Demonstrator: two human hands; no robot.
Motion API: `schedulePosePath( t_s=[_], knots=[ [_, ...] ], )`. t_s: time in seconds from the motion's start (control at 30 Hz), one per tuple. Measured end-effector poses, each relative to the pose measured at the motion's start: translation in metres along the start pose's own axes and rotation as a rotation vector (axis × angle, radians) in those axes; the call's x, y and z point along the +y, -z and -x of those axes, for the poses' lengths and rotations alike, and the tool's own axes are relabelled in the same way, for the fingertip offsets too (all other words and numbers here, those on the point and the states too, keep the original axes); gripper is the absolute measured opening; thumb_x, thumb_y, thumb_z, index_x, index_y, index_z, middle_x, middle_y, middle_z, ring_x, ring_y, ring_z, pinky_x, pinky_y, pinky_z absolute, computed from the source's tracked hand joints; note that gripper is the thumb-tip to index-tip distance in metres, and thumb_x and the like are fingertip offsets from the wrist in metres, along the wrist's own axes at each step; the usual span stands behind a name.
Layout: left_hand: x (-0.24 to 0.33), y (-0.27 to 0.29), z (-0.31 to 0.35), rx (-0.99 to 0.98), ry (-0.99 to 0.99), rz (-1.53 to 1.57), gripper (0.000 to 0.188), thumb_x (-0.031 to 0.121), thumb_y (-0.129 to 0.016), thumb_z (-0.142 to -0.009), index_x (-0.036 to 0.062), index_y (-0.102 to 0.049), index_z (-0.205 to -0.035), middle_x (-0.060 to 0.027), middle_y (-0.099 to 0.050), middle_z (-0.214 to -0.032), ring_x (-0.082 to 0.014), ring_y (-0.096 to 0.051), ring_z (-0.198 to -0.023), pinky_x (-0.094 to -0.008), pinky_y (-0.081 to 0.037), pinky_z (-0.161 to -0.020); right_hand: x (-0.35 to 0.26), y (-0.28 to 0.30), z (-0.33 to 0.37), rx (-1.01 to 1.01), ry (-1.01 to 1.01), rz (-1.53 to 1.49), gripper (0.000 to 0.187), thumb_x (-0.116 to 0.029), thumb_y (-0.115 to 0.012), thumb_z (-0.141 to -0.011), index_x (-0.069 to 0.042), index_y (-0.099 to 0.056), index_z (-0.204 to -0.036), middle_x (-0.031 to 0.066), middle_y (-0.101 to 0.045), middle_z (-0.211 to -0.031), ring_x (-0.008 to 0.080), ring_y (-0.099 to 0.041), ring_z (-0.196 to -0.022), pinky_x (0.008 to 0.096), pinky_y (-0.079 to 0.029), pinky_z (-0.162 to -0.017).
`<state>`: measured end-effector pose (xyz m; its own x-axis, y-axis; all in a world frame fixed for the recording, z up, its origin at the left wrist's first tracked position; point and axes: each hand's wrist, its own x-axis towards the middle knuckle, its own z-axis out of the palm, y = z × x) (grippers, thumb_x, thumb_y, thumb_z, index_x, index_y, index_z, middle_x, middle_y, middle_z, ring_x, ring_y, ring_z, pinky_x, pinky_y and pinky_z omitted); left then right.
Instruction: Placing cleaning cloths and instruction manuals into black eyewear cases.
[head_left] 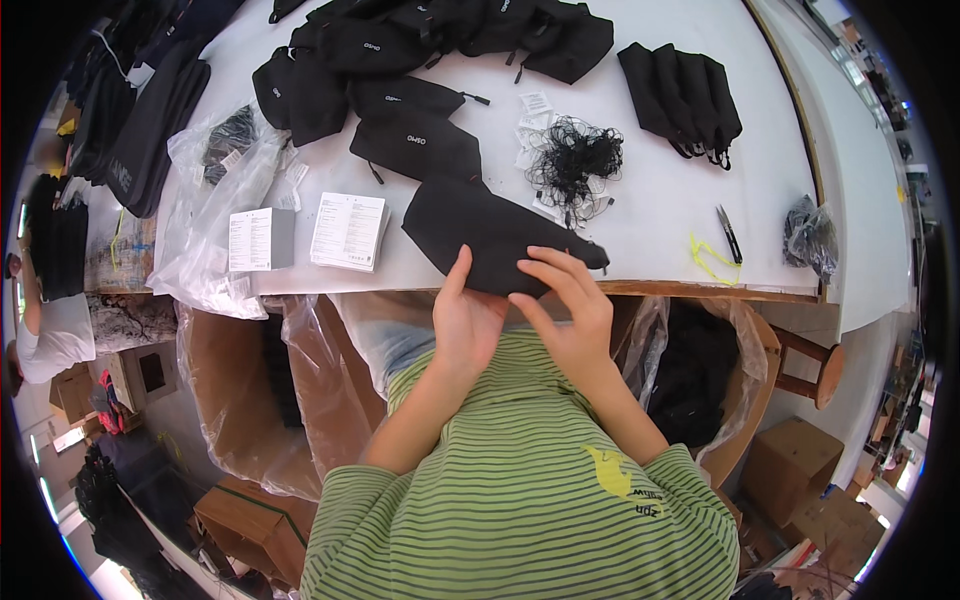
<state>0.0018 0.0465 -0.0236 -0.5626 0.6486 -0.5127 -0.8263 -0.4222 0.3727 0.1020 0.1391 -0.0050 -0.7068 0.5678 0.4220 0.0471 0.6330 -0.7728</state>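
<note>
A black fabric pouch [485,225] lies at the table's near edge, its narrower end pointing right. My left hand [468,322] grips its near edge, thumb on top and the other fingers hidden underneath. My right hand [572,315] is at the pouch's right part, with bent fingertips resting on the cloth and the thumb by its near edge. Whether those fingers pinch the cloth is hard to make out. Just beyond lies another black pouch [425,143] with a small cord pull. A tangle of thin black cords [578,160] with white tags sits to the right.
More black pouches [370,45] are heaped at the back, with a row of folded ones [680,100] at right. White printed cards [348,232] and clear plastic bags [195,215] lie left. Small scissors [730,238] rest right. Plastic-lined cartons [235,400] stand below the table edge.
</note>
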Motion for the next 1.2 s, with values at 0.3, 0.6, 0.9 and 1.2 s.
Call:
schedulePosePath(
  t_s=[0.3,0.6,0.9,1.2],
  knots=[
    [0.049,0.020,-0.004,-0.257,-0.652,-0.907,0.046,0.009,-0.064,-0.088,0.0044,-0.048,-0.131,-0.0100,-0.042,-0.137,-0.0214,-0.041,-0.126,-0.0328,-0.033,-0.106,0.028,0.024,-0.008,-0.074,-0.317,-0.478,0.025,-0.004,-0.070,-0.080,-0.004,-0.066,-0.105,0.0039,-0.065,-0.105,0.0102,-0.058,-0.094,0.0205,-0.045,-0.070],
    [0.039,0.026,-0.011,-0.042,-0.567,-0.848,0.015,0.001,-0.070,-0.082,0.0021,-0.063,-0.095,-0.0045,-0.063,-0.098,-0.0072,-0.058,-0.081,-0.0174,-0.048,-0.050,0.032,0.038,-0.031,-0.030,-0.350,-0.269,0.017,-0.006,-0.071,-0.081,-0.001,-0.066,-0.096,0.0011,-0.065,-0.089,0.0038,-0.051,-0.064,0.0185,-0.042,-0.060],
    [0.038,0.009,-0.017,-0.123,-0.350,-0.819,0.028,0.002,-0.072,-0.080,0.0017,-0.054,-0.102,-0.0063,-0.056,-0.103,-0.0114,-0.055,-0.084,-0.0231,-0.046,-0.073,0.047,0.045,-0.024,-0.050,-0.501,-0.387,0.017,-0.009,-0.071,-0.081,-0.003,-0.065,-0.097,-0.0009,-0.063,-0.083,0.0027,-0.051,-0.061,0.0175,-0.041,-0.056],
    [0.029,0.004,-0.021,-0.089,-0.514,-0.950,0.021,-0.001,-0.072,-0.079,0.0018,-0.057,-0.092,-0.0009,-0.055,-0.086,-0.0078,-0.051,-0.077,-0.0199,-0.042,-0.069,0.045,0.059,-0.020,-0.025,-0.485,-0.375,0.020,-0.011,-0.076,-0.077,-0.003,-0.066,-0.093,-0.0009,-0.064,-0.085,0.0023,-0.052,-0.063,0.0171,-0.042,-0.057]
  ],
)
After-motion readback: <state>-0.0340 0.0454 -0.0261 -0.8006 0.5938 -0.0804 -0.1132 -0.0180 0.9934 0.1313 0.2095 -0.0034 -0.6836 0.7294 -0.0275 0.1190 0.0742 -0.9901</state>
